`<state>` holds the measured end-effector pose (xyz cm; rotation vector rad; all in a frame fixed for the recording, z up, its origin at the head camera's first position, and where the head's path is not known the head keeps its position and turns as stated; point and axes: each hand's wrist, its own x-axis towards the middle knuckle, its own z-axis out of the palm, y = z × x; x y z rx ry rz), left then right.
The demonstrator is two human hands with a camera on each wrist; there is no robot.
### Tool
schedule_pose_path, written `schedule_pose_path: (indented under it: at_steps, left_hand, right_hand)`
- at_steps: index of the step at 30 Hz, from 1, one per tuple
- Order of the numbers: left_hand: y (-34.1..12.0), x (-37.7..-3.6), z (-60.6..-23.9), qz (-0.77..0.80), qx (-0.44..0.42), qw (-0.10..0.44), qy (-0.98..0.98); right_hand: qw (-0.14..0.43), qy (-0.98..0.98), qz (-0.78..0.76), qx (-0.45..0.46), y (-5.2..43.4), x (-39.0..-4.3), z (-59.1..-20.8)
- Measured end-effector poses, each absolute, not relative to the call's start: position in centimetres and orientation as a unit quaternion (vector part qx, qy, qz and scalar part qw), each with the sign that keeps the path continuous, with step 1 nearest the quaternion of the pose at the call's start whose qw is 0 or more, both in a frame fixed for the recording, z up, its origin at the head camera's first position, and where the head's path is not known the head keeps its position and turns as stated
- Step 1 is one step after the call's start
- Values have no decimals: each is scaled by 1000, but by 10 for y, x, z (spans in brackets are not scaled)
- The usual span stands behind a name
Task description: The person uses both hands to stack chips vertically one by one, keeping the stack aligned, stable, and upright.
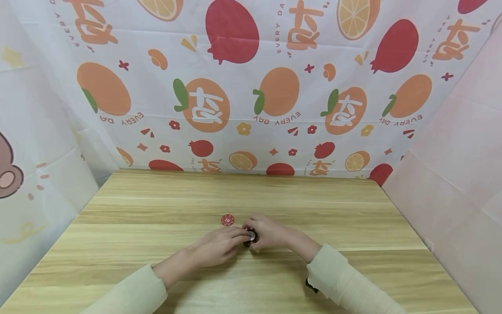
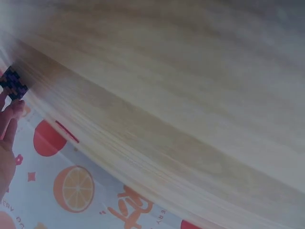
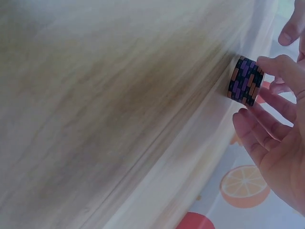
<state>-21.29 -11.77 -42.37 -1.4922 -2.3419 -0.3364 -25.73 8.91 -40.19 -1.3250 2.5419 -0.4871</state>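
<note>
A short stack of black poker chips point(image 1: 251, 237), with purple and orange edge marks, stands on the wooden table. My right hand point(image 1: 270, 233) holds it from the right; in the right wrist view, the thumb and fingers of the right hand point(image 3: 281, 124) lie around the stack point(image 3: 246, 81). From the left, my left hand point(image 1: 215, 246) reaches over with extended fingertips on the top of the stack. A single red poker chip point(image 1: 227, 220) marked 10 lies flat beyond the left hand. The left wrist view catches the stack point(image 2: 13, 84) only at its edge.
The wood-grain table point(image 1: 157, 209) runs back to a fruit-printed cloth point(image 1: 243, 87). White cloth hangs at the left and right sides. A small black object point(image 1: 311, 285) shows beneath the right sleeve point(image 1: 333, 270).
</note>
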Motion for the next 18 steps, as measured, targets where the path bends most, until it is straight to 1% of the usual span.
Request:
schedule_pose_path:
  at_steps: [7, 18]
  left_hand:
    - [-117, -212, -428, -119, -537, 167, -818]
    - [-116, -209, -429, -113, -529, 157, -826]
  right_hand:
    - [121, 866, -169, -455, 93, -257, -405]
    - [119, 864, -167, -460, 90, -257, -406]
